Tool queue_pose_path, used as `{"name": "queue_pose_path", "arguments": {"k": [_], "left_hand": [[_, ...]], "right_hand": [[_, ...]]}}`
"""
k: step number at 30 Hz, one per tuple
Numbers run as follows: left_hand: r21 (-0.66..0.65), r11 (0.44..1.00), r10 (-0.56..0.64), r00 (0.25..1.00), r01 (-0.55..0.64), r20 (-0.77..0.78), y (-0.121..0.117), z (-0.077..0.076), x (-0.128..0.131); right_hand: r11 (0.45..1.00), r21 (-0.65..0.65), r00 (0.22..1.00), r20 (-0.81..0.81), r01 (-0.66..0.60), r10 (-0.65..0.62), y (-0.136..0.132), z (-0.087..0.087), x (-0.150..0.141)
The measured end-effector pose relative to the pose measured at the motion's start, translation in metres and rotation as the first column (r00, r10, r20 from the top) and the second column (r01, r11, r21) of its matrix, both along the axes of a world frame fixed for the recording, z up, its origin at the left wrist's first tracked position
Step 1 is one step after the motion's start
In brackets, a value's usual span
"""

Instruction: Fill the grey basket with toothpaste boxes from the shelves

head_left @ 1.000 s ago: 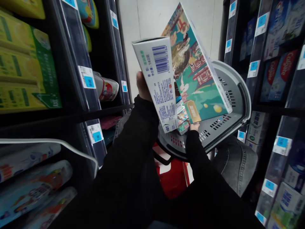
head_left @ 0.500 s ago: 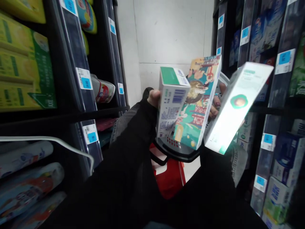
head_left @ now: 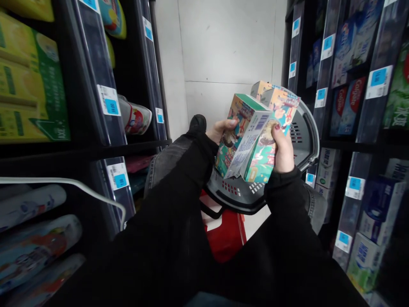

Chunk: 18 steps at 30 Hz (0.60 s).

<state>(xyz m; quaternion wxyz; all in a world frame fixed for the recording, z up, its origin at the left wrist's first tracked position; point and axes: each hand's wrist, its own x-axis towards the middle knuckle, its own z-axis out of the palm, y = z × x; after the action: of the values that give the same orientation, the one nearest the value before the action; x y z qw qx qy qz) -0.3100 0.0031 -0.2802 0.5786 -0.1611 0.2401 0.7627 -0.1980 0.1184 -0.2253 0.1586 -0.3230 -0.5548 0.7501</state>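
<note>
My cartons (head_left: 249,138) are teal and peach, illustrated with red buildings; one side is white with violet-blue print. My shopping basket (head_left: 246,197) is grey with black trim, my sleeves (head_left: 182,187) black, my jeans (head_left: 166,162) grey.

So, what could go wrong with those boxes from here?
The boxes are tilted between the left hand and right hand, so one might slip. It could miss the basket below and hit the floor. Shelves stand close on both sides, so a wide swing might knock something.
</note>
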Motion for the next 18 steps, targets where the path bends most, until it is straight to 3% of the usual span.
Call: {"name": "queue_pose_path", "arguments": {"k": [7,10,15,18], "left_hand": [[0.073,0.988,-0.135,0.99,0.137,-0.03,0.01,-0.006,0.008],[0.103,0.98,-0.171,0.985,0.173,-0.023,0.014,-0.003,0.013],[0.082,0.996,-0.035,0.999,0.034,0.011,0.018,0.01,0.018],[0.031,0.998,0.056,0.998,-0.057,0.042,0.02,0.017,0.02]], "right_hand": [[0.966,-0.217,0.974,0.144,-0.142,0.176,0.031,-0.019,-0.003],[0.966,-0.232,0.969,0.189,-0.114,0.159,0.039,-0.025,0.01],[0.959,-0.276,0.977,0.213,0.063,-0.003,0.04,-0.033,0.048],[0.932,-0.348,0.959,0.282,0.097,0.005,0.035,-0.037,0.072]]}}
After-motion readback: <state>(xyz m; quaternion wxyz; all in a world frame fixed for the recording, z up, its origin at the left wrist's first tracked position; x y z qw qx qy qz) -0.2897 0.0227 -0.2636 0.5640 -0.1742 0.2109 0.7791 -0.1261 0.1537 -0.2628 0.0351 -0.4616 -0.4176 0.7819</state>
